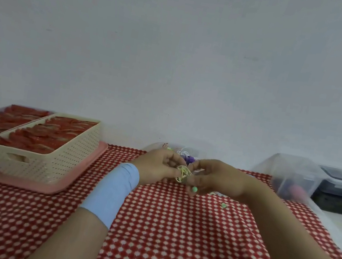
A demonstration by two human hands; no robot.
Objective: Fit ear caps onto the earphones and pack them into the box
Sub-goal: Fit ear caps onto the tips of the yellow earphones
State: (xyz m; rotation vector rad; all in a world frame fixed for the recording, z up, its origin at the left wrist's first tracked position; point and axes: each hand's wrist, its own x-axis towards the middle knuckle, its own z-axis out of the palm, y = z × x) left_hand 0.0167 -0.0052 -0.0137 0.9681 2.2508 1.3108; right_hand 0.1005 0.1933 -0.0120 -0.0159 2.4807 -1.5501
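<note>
Toward the far edge of the red-and-white checked surface (171,231), the left hand (159,166) and right hand (213,179) both pinch the earphones (183,172), a tangled yellow cord bundle with no clear long axis. A round green ear cap (194,189) sits at the right fingertips. A loose ear cap (224,205) lies nearby on the cloth. A perforated cream basket (48,154) stands on a pink tray (81,173) at the left edge.

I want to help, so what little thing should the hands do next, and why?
Probably push the green cap at the right hand's fingers onto the earphones. Both it and the left hand hold that yellow bundle above the cloth, and a loose cap lies on the cloth, likely next.
</note>
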